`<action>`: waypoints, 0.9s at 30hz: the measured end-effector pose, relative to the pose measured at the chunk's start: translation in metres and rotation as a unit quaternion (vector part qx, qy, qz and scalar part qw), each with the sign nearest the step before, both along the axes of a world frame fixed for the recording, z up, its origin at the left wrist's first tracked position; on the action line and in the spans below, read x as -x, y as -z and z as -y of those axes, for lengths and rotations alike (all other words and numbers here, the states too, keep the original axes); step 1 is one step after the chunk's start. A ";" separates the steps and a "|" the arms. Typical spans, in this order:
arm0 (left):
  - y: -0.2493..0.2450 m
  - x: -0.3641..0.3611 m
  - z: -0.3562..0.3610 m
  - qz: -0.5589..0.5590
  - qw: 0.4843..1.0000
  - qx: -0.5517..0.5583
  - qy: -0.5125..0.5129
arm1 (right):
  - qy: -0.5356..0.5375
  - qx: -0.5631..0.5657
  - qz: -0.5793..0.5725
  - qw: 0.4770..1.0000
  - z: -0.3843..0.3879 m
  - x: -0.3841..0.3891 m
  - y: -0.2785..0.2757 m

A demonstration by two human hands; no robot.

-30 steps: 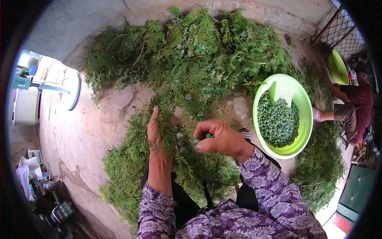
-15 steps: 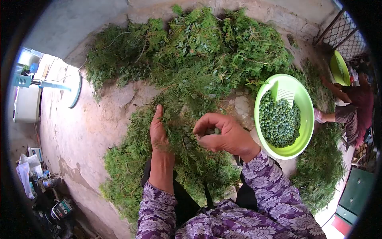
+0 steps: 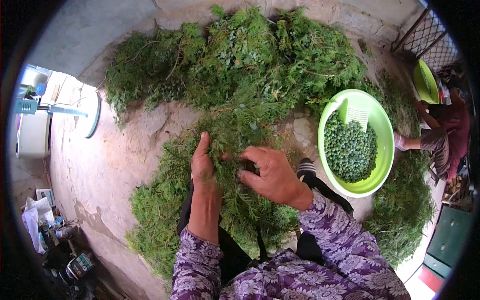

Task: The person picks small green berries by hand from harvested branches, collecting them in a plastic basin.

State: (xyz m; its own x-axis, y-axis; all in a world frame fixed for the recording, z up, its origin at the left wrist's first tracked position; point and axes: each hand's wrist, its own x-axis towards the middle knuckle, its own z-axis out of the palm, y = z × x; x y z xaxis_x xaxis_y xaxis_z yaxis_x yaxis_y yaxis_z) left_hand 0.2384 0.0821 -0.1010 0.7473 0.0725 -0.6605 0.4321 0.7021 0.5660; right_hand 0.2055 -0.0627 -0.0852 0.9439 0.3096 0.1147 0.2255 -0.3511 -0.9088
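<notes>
My left hand (image 3: 202,162) is wrapped round a leafy green branch (image 3: 225,135), thumb pointing up along it. Close to its right, my right hand (image 3: 270,175) is curled, its thumb and fingertips at the same foliage; small green cones show partly between them. To the right of my hands sits a light green basin (image 3: 387,145) with a ribbed panel, holding a heap of small round green cones (image 3: 350,150).
Cut green branches (image 3: 235,50) lie piled against the back wall, with more around my legs. At the right, a seated person (image 3: 445,125) is beside another green basin (image 3: 425,82). A fan (image 3: 92,112) stands at the left.
My right hand has moved slightly left and down, its fingers now at the foliage. The branch has shifted a little in my left hand. A shoe now shows beside my right hand.
</notes>
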 end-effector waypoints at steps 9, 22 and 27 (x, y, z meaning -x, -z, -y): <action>0.007 0.002 -0.022 0.024 1.000 0.014 0.008 | -0.174 -0.304 -0.426 0.834 0.017 -0.003 -0.027; 0.023 0.002 -0.014 0.017 0.996 0.089 0.011 | -0.016 -0.106 -0.114 0.988 0.001 -0.003 -0.004; 0.028 0.004 -0.010 0.019 0.995 0.092 0.045 | -0.008 0.003 0.003 1.000 -0.006 -0.001 0.000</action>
State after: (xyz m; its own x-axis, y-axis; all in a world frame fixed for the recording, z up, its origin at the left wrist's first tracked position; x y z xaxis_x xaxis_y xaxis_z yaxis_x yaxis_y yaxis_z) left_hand 0.2340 0.0926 -0.1294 0.7702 -0.1160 -0.6271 0.4787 0.7550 0.4482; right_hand 0.2063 -0.0569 -0.0852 0.9382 0.3253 0.1187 0.2371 -0.3537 -0.9048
